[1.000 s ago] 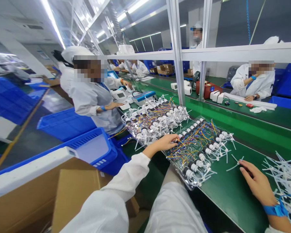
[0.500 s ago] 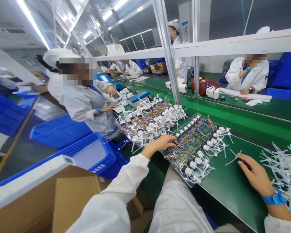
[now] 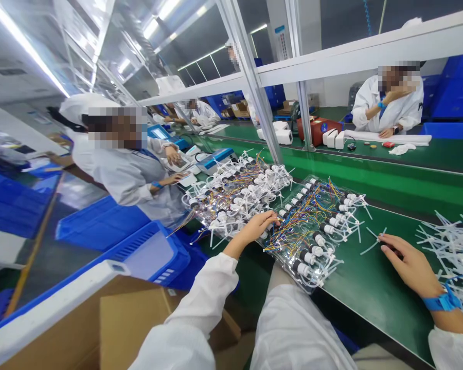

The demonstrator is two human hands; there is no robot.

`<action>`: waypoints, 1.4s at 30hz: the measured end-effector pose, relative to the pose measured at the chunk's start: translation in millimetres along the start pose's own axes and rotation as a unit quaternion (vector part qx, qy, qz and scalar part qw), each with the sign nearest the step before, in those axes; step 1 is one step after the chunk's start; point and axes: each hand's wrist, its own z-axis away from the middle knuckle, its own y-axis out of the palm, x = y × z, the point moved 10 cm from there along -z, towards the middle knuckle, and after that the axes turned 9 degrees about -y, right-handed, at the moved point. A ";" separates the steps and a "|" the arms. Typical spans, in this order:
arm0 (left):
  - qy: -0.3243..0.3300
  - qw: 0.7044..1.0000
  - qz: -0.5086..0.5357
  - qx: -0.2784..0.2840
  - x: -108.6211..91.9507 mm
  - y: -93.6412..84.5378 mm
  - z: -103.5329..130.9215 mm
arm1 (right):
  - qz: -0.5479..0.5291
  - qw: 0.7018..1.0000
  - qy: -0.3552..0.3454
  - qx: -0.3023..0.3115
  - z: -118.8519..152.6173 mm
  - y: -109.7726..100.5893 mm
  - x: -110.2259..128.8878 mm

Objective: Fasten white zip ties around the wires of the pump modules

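Observation:
My left hand is at the left edge of a clear plastic tray, its fingers curled together by the coloured wires. What they grip there is hidden. Rows of small black-and-white motor pumps, with wires and short tubes attached, fill this tray. My right hand rests over the green bench, right of the tray. Between its thumb and fingertips it pinches a white tube connector with thin translucent tubes branching off it.
A pile of similar tube pieces lies at the far right. Left of my tray stands another loaded tray. A co-worker sits at the left beside blue crates. An open cardboard box is at lower left; a metal post rises behind the bench.
The whole view has shifted slightly. Both hands keep nearly the same place and hold, and the tube connector stays in my right fingertips.

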 end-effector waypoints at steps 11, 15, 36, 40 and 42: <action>0.027 0.999 -0.003 0.042 10.3 0.4 7.6 | 0.011 1.000 -0.013 -0.004 0.8 1.0 0.2; 0.059 0.996 -0.054 0.044 11.3 6.9 0.1 | 0.014 1.000 -0.015 -0.013 1.4 0.3 0.2; 0.022 0.997 -0.061 0.034 5.4 13.4 1.5 | 0.009 1.000 -0.008 -0.010 1.8 3.8 3.2; -0.021 0.999 -0.029 -0.024 9.9 -0.9 4.4 | 0.012 1.000 -0.015 -0.010 2.4 2.9 3.5; -0.039 0.997 -0.009 -0.060 12.0 -8.4 6.5 | 0.018 1.000 -0.017 -0.012 2.7 2.0 3.1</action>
